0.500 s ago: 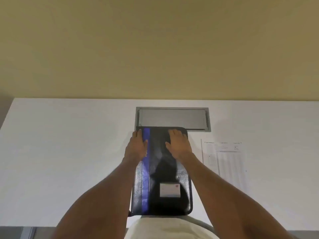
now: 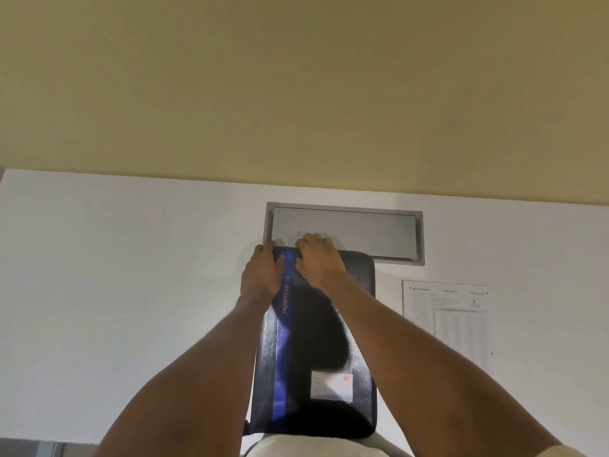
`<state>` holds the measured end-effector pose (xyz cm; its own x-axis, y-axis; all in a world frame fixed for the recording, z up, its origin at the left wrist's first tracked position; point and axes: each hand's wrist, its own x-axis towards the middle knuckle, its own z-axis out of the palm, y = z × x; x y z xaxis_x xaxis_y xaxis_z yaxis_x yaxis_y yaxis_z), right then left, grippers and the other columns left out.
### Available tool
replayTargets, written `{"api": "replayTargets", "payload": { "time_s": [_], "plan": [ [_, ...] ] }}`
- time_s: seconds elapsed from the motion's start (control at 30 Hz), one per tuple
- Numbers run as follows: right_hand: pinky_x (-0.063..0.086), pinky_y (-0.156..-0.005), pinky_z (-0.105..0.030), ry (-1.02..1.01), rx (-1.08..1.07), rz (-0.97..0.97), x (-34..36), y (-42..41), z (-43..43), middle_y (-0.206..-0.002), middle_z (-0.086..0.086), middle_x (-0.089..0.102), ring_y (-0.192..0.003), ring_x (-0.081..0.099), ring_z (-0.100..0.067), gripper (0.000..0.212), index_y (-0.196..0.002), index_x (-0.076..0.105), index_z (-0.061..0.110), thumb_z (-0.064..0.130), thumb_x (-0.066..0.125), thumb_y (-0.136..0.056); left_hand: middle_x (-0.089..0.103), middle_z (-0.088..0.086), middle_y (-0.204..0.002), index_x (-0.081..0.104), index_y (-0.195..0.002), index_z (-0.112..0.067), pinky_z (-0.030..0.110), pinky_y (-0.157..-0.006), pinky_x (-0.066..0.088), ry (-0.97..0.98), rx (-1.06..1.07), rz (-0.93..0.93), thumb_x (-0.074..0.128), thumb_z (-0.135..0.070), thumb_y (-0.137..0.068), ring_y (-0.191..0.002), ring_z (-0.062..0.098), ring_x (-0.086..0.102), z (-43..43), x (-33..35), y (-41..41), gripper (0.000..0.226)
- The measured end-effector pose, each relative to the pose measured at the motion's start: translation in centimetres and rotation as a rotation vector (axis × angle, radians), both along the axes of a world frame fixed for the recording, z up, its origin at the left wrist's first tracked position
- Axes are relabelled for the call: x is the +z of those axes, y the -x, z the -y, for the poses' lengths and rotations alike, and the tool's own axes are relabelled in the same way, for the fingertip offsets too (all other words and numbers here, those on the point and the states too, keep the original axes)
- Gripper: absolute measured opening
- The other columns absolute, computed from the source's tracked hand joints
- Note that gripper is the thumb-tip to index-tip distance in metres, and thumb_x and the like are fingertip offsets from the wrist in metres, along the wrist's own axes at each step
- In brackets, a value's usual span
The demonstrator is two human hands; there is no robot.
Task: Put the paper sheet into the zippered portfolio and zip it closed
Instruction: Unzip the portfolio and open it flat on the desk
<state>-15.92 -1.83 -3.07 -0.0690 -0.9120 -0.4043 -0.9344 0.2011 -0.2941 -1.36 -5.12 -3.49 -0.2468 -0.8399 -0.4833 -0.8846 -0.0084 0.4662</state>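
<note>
Fingertips of left hand (image 2: pixel 262 272) and right hand (image 2: pixel 318 257) curl over the portfolio's (image 2: pixel 326 341) far edge, grip unclear.

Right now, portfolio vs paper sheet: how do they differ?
Colour: the portfolio is black with a blue stripe; the paper sheet is white with faint print.
Contact: the left hand and right hand rest on the portfolio's far end; nothing touches the sheet.
Place: the portfolio lies in front of the person, overhanging the near edge of the table; the sheet lies to its right, outside it.
Shared: both lie flat on the table.
</note>
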Motion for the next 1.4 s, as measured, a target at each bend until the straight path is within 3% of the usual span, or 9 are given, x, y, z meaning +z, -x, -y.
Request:
{"api": "replayTargets", "payload": {
  "time_s": [0.23,0.37,0.5,0.6,0.8,1.1,1.27,1.4],
  "plan": [
    [0.04,-0.109,-0.041,0.006,-0.014,0.027,-1.0,-0.1,1.4,-0.126,-0.01,0.061,-0.121,0.053,-0.028,0.027,-0.123,0.062,0.013,0.022,0.052,-0.1,0.062,0.008,-0.106,0.053,-0.108,-0.015,0.051,-0.089,0.055,-0.028,0.028,-0.08,0.047,-0.026,-0.103,-0.095,0.033,0.063,0.9,-0.8,0.1,0.014],
    [0.038,-0.11,-0.042,-0.011,-0.01,0.104,-0.6,-0.5,2.9,-0.131,-0.011,0.062,-0.126,0.053,-0.031,0.031,-0.13,0.06,0.013,0.019,0.047,-0.102,0.061,0.009,-0.099,0.052,-0.1,-0.012,0.052,-0.082,0.053,0.023,0.016,-0.109,0.048,-0.021,-0.101,-0.09,0.035,0.061,1.3,-0.5,0.2,0.009],
    [0.042,-0.105,-0.043,-0.017,0.007,0.197,-0.1,-1.6,4.4,-0.129,-0.009,0.067,-0.118,0.059,-0.03,0.037,-0.134,0.059,0.019,0.011,0.052,-0.098,0.064,0.008,-0.107,0.056,-0.114,-0.015,0.051,-0.086,0.055,0.045,0.035,-0.159,0.046,-0.025,-0.104,-0.096,0.032,0.064,1.2,0.1,0.4,0.017],
    [0.046,-0.094,-0.04,-0.083,0.016,0.26,0.1,-2.0,5.1,-0.12,-0.008,0.07,-0.106,0.064,-0.03,0.038,-0.127,0.063,0.019,0.003,0.055,-0.094,0.065,0.007,-0.114,0.055,-0.123,-0.018,0.051,-0.089,0.056,0.052,0.052,-0.185,0.045,-0.027,-0.105,-0.1,0.031,0.066,0.9,0.5,0.3,0.023],
    [0.054,-0.086,-0.04,-0.123,0.037,0.268,0.3,-1.5,5.5,-0.104,-0.011,0.072,-0.09,0.065,-0.028,0.022,-0.106,0.073,0.012,-0.001,0.064,-0.09,0.062,0.01,-0.111,0.055,-0.115,-0.012,0.052,-0.088,0.054,0.048,0.055,-0.157,0.043,-0.017,-0.103,-0.097,0.034,0.063,0.7,0.9,-0.3,0.018],
    [0.051,-0.099,-0.039,-0.207,-0.046,0.537,0.5,-0.7,6.6,-0.125,-0.015,0.069,-0.113,0.064,-0.031,0.038,-0.123,0.067,0.007,-0.012,0.047,-0.098,0.064,0.008,-0.121,0.051,-0.139,-0.016,0.047,-0.095,0.055,0.05,0.035,-0.189,0.044,-0.02,-0.104,-0.107,0.028,0.065,0.5,1.6,-0.2,0.036],
    [0.054,-0.097,-0.045,-0.254,0.017,0.488,0.8,-0.9,7.4,-0.118,-0.015,0.072,-0.107,0.067,-0.031,0.03,-0.114,0.073,0.006,-0.008,0.052,-0.098,0.064,0.005,-0.118,0.053,-0.137,-0.017,0.041,-0.09,0.055,0.053,0.056,-0.19,0.044,-0.02,-0.104,-0.101,0.025,0.066,0.5,1.8,0.0,0.035],
    [0.051,-0.077,-0.035,-0.203,0.01,0.441,1.2,-0.2,7.7,-0.096,-0.006,0.069,-0.088,0.064,-0.025,0.019,-0.098,0.074,0.004,-0.006,0.058,-0.093,0.061,0.004,-0.106,0.056,-0.119,-0.014,0.038,-0.083,0.049,0.056,0.051,-0.165,0.045,-0.019,-0.101,-0.095,0.026,0.062,0.6,1.4,-0.4,0.022]
  ]
}}
